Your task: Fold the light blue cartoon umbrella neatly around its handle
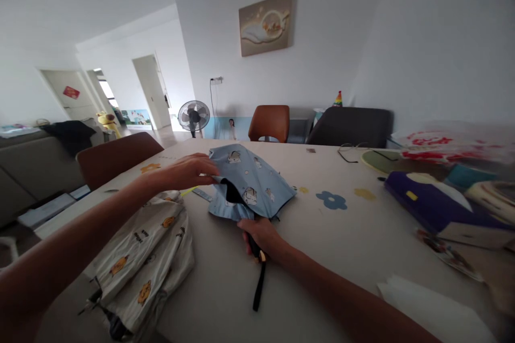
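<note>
A light blue folding umbrella (pixel 253 182) with small cartoon prints lies half collapsed on the white table (pixel 322 246). My right hand (pixel 259 236) is closed round its black handle, whose wrist strap (pixel 259 284) trails toward me. At the canopy's left edge, my left hand (pixel 187 171) pinches the blue fabric. A second folded umbrella (pixel 148 257), cream with orange prints, lies on the table under my left forearm.
A purple and white box (pixel 438 206), packets and a white sheet (pixel 430 311) crowd the right side. Eyeglasses (pixel 348 153) lie further back. Brown chairs (pixel 115 158) (pixel 269 123) and a dark sofa (pixel 350 126) ring the table. A fan (pixel 193 116) stands behind.
</note>
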`<act>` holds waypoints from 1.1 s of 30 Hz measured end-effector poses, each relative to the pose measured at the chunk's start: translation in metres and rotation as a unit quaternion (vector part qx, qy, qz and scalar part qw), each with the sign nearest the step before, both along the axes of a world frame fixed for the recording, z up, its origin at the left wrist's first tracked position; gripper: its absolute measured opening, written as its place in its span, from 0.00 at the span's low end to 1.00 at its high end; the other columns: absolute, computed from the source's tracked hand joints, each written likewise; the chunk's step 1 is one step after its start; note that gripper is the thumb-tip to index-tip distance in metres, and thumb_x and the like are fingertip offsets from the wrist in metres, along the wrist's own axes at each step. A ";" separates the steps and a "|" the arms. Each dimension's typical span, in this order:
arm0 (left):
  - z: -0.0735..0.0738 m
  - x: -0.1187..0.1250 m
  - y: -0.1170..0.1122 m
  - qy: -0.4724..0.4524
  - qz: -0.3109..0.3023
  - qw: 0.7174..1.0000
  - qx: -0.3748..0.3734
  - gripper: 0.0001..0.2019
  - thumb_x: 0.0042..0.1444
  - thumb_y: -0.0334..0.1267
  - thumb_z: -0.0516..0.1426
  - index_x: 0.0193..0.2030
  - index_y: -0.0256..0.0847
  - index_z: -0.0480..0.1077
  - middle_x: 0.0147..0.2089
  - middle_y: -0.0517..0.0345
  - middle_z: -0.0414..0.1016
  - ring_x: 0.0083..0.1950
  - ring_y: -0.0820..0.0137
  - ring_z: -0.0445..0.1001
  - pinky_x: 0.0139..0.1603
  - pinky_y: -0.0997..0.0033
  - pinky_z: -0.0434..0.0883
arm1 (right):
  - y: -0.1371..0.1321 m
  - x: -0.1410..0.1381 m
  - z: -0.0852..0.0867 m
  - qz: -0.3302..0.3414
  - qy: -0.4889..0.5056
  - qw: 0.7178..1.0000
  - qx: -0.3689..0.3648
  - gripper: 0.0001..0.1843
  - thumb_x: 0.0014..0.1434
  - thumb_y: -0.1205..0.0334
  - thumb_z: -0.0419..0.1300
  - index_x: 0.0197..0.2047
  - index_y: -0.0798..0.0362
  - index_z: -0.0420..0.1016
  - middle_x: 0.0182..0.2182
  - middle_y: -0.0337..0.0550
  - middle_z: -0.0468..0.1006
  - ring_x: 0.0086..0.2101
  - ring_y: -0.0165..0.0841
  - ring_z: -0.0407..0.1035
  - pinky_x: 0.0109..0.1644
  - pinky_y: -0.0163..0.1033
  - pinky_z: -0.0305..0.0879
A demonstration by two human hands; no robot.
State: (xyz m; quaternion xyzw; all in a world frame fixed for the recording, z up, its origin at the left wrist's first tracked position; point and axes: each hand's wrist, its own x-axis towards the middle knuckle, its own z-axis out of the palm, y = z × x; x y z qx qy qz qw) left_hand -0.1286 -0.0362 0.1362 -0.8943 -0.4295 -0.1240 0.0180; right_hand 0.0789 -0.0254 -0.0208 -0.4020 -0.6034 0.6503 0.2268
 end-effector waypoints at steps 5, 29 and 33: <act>-0.007 -0.009 -0.007 -0.088 0.004 0.985 -0.148 0.09 0.50 0.41 0.57 0.38 0.44 0.74 0.44 0.56 0.75 0.46 0.68 0.70 0.51 0.66 0.63 | 0.000 -0.001 0.000 -0.021 0.000 1.000 -0.007 0.17 0.52 0.63 0.52 0.14 0.55 0.60 0.10 0.34 0.61 0.10 0.25 0.61 0.12 0.29 0.54; -0.034 -0.008 0.053 -0.588 0.252 0.760 -0.118 0.13 0.39 0.44 0.61 0.26 0.35 0.68 0.22 0.60 0.65 0.23 0.76 0.64 0.23 0.76 0.63 | 0.001 0.000 -0.001 -0.008 -0.021 1.000 0.005 0.19 0.52 0.58 0.53 0.13 0.54 0.62 0.09 0.39 0.62 0.10 0.26 0.59 0.13 0.30 0.54; -0.049 -0.014 0.055 -0.560 0.280 0.772 -0.108 0.13 0.42 0.45 0.58 0.26 0.36 0.66 0.23 0.62 0.63 0.23 0.75 0.63 0.24 0.74 0.63 | 0.000 0.000 0.001 -0.005 -0.006 1.000 0.003 0.18 0.52 0.59 0.54 0.13 0.54 0.61 0.09 0.38 0.62 0.10 0.27 0.59 0.13 0.31 0.55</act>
